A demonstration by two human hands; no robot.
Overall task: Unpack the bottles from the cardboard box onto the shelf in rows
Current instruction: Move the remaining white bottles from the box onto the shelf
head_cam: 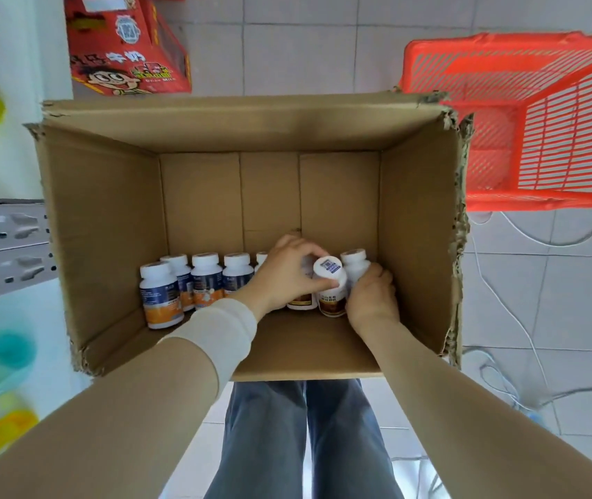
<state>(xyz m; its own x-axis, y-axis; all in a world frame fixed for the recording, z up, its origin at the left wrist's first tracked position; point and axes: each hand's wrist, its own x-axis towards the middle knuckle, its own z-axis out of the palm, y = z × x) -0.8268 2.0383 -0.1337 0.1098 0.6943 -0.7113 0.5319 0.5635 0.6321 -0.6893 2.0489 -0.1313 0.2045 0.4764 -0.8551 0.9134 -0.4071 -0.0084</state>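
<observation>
Bottles (206, 279) with white caps, upright in a row inside the cardboard box (107, 217), just left of both hands. Left hand (285, 279) curled over a brown-labelled bottle (331, 300); right hand (372, 297) wrapped round the white bottle (354, 262) beside it. Pale tiled floor (323, 48) around, red basket (539, 138) beyond. Sleeved arms reaching down.

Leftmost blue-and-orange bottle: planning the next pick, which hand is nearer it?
Left. The left hand is right of the leftmost blue-and-orange bottle, along the row; the right hand is farther right still.
</observation>
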